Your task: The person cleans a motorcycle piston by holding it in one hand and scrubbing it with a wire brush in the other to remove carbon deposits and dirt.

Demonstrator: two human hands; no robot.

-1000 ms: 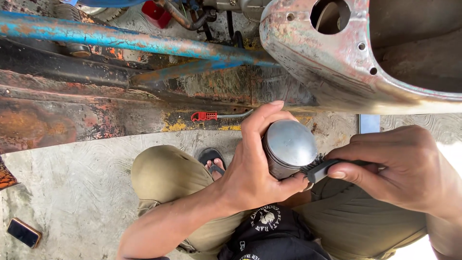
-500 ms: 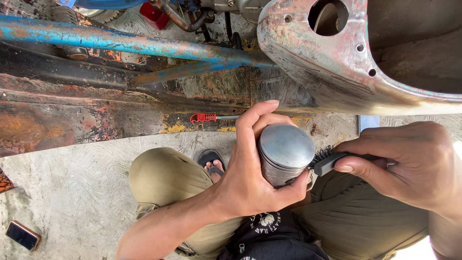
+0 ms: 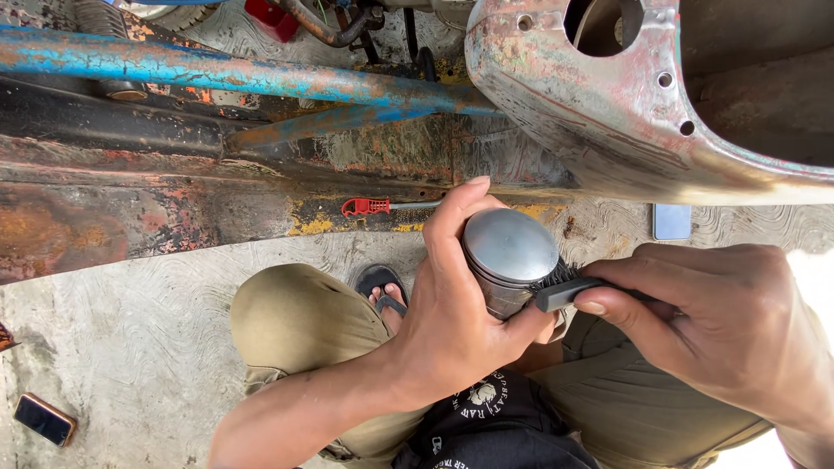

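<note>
A grey metal piston (image 3: 508,257) with a domed top sits upright in my left hand (image 3: 452,321), whose fingers wrap around its side above my lap. My right hand (image 3: 730,326) grips the handle of a small black brush (image 3: 565,288). The bristles press against the piston's right side, just below the crown. I am squatting in khaki trousers; a foot in a black sandal (image 3: 382,291) shows between my knees.
A rusty, blue-painted vehicle frame (image 3: 226,78) spans the top, with a worn curved body panel (image 3: 608,113) at upper right. A red-handled screwdriver (image 3: 382,207) lies on the frame's ledge. One phone (image 3: 45,419) lies on the concrete at lower left, another (image 3: 672,221) near the panel.
The piston stays gripped in my left hand and has shifted slightly right. My right hand has slid the brush back and forth along its side.
</note>
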